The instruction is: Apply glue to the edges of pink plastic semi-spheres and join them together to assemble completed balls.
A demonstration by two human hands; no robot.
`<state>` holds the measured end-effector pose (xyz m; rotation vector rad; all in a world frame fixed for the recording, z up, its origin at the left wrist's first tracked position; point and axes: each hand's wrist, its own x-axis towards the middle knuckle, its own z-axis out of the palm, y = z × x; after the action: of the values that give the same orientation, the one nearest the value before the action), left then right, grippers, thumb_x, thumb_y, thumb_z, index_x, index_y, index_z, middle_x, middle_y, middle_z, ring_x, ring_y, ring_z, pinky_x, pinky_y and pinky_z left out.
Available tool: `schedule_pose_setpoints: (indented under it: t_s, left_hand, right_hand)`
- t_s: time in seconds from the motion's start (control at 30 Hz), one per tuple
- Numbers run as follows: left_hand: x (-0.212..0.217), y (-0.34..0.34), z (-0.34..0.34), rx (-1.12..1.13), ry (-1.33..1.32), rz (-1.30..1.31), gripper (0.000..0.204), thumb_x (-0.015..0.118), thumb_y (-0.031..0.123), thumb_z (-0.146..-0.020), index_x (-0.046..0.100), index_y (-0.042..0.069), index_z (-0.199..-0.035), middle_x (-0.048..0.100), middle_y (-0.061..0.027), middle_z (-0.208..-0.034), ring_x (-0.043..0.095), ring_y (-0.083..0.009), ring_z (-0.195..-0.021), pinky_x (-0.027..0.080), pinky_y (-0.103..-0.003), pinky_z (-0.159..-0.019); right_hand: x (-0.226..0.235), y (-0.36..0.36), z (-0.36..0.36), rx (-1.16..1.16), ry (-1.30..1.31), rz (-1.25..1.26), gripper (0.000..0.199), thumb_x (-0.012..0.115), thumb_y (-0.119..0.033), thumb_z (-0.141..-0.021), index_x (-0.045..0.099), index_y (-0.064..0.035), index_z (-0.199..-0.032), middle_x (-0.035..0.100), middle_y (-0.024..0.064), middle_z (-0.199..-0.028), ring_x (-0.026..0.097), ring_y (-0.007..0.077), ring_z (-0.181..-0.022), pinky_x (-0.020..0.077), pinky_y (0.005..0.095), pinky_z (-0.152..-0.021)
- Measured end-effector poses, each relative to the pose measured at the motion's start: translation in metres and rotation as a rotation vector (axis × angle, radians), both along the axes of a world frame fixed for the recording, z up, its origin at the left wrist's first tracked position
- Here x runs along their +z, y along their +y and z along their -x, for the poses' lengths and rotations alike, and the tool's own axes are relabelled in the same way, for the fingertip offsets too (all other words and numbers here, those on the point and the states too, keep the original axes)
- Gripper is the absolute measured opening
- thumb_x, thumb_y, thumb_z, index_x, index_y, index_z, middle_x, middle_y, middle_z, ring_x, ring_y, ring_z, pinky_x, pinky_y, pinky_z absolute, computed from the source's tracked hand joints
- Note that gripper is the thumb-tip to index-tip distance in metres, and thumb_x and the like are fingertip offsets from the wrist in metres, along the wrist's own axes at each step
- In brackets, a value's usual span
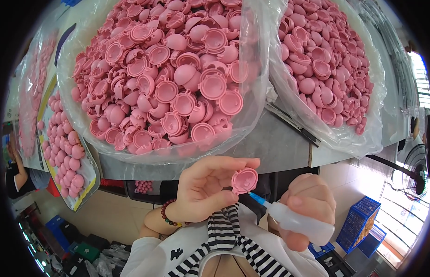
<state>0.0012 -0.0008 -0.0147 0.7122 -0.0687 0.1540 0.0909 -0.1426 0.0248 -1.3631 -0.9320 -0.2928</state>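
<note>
Between the thumb and fingers of my left hand is a pink plastic half shell, its hollow side toward me. My right hand grips a translucent white squeeze bottle with a thin blue tip. That tip points at the lower rim of the half shell; whether it touches cannot be told. Both hands are just in front of the table's near edge. Beyond them, a clear plastic bag lies open, heaped with pink half shells.
A second open bag of smaller pink shells lies at the right, with a dark cutter-like tool between the bags. Joined pink balls fill a tray at the left. Blue crates and a fan stand at the right.
</note>
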Motion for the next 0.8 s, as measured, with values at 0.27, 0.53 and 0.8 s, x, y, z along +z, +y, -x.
schedule_pose_setpoints:
  t_s: [0.27,0.53,0.8]
  left_hand:
    - [0.0023,0.0003,0.0007,-0.003,0.001,-0.017,0.042,0.049,-0.013,-0.075,0.04,-0.005,-0.116,0.04,-0.0238,-0.123,0.042,-0.0242,-0.115,0.037,-0.035,-0.094]
    - [0.0014,0.0023,0.0008,-0.004,0.0,-0.033,0.041,0.05,-0.012,-0.076,0.041,-0.006,-0.115,0.041,-0.0244,-0.122,0.044,-0.024,-0.112,0.038,-0.035,-0.093]
    - [0.0048,-0.0009,0.0007,0.061,0.117,-0.135,0.041,0.063,0.0,-0.073,0.044,-0.002,-0.11,0.046,-0.0278,-0.115,0.057,-0.0246,-0.093,0.046,-0.034,-0.083]
  right_hand:
    - [0.002,0.0045,0.0053,-0.038,-0.054,0.094,0.052,0.061,-0.05,-0.07,0.063,0.0014,-0.079,0.048,0.0012,-0.056,0.046,0.0132,-0.044,0.0351,0.0232,-0.038]
    - [-0.0027,0.0036,0.0012,-0.029,-0.101,0.044,0.058,0.045,-0.052,-0.082,0.054,0.0058,-0.08,0.046,0.005,-0.057,0.039,0.0118,-0.044,0.0267,0.022,-0.035]
    - [-0.0037,0.0078,0.0025,-0.096,-0.065,0.062,0.053,0.056,-0.049,-0.075,0.062,0.0033,-0.077,0.054,0.0045,-0.06,0.046,0.0126,-0.043,0.0359,0.0237,-0.036]
